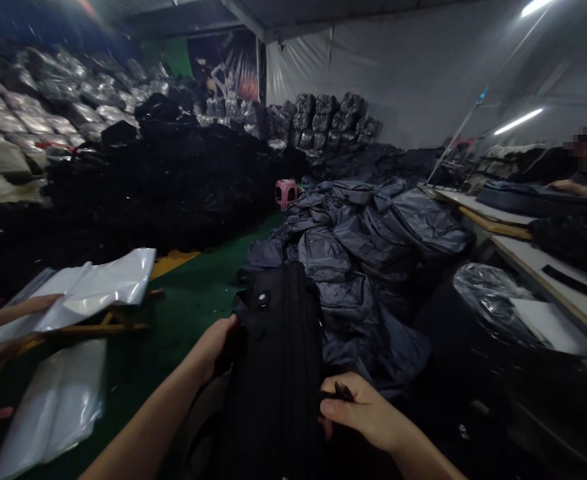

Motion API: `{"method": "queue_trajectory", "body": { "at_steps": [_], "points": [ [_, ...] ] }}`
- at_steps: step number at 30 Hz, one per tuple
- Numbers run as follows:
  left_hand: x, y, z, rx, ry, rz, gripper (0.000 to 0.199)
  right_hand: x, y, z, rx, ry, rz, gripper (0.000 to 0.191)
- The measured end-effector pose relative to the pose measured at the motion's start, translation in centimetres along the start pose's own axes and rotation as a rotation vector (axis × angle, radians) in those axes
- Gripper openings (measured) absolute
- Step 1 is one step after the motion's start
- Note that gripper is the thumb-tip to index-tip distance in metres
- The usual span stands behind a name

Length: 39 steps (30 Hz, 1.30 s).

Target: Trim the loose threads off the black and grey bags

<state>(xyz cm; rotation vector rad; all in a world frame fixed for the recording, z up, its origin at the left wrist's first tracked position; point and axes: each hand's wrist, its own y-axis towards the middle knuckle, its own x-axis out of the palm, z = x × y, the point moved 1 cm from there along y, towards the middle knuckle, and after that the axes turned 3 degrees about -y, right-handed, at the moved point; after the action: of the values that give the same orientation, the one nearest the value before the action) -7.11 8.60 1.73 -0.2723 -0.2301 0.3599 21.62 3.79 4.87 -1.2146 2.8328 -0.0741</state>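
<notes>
A black fabric backpack (273, 373) stands upright in front of me, with a small round badge near its top. My left hand (218, 345) grips its left edge. My right hand (360, 410) pinches a small black tab or strap at its right edge. Just beyond the backpack lies a heap of dark grey nylon bags (363, 247), touching it. Another person's hand (36, 304) reaches in from the left, on a white plastic sheet (108, 280).
Flat clear plastic bags (53, 407) lie on the green floor (198, 300) at lower left. Right: a co-worker at a white table (548, 273), with a plastic-wrapped bundle (488, 300) below it. Black stacks and wrapped bales (323, 120) fill the back; a pink stool (286, 193) stands there.
</notes>
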Motion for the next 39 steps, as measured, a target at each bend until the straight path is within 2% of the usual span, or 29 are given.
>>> {"method": "queue_trajectory", "body": {
  "at_steps": [4, 6, 9, 12, 15, 17, 22, 25, 27, 29, 35, 39],
  "points": [
    [1.5, -3.2, -2.5, 0.077, 0.316, -0.101, 0.020, -0.2, 0.2, 0.1, 0.008, 0.065, 0.005, 0.027],
    [1.7, -4.2, -2.9, 0.145, 0.595, -0.162, 0.023, -0.4, 0.0, 0.4, -0.001, 0.091, 0.032, 0.027],
    [1.9, -5.1, -3.2, 0.193, 1.012, -0.217, 0.038, -0.9, -0.5, 1.0, -0.013, 0.142, 0.096, 0.026],
    [2.2, -5.3, -3.7, 0.180, 1.106, -0.227, 0.040, -1.5, -1.0, 1.5, -0.010, 0.167, 0.153, 0.026],
    [2.5, -5.0, -4.0, 0.180, 1.025, -0.243, 0.035, -1.9, -1.2, 1.8, -0.009, 0.200, 0.190, 0.026],
    [2.6, -4.8, -4.2, 0.155, 0.872, -0.248, 0.034, -2.2, -1.4, 1.9, -0.003, 0.232, 0.228, 0.026],
    [3.1, -5.1, -4.5, -0.079, 0.311, -0.262, 0.042, -3.7, -2.1, 3.3, 0.062, 0.356, 0.389, 0.024],
    [3.7, -5.8, -4.0, -0.162, 0.086, -0.223, 0.042, -4.9, -2.6, 4.5, 0.116, 0.414, 0.513, 0.023],
    [4.1, -6.3, -3.6, -0.185, 0.018, -0.200, 0.041, -5.6, -2.9, 5.2, 0.150, 0.429, 0.591, 0.025],
    [4.3, -6.7, -3.4, -0.201, -0.014, -0.186, 0.041, -6.1, -3.0, 5.7, 0.167, 0.428, 0.613, 0.028],
    [4.5, -7.0, -3.4, -0.223, -0.079, -0.151, 0.045, -6.8, -2.9, 6.6, 0.150, 0.391, 0.519, 0.029],
    [4.4, -6.0, -3.3, -0.256, -0.094, -0.073, 0.037, -7.4, -2.8, 7.2, 0.138, 0.416, 0.535, 0.038]
  ]
}}
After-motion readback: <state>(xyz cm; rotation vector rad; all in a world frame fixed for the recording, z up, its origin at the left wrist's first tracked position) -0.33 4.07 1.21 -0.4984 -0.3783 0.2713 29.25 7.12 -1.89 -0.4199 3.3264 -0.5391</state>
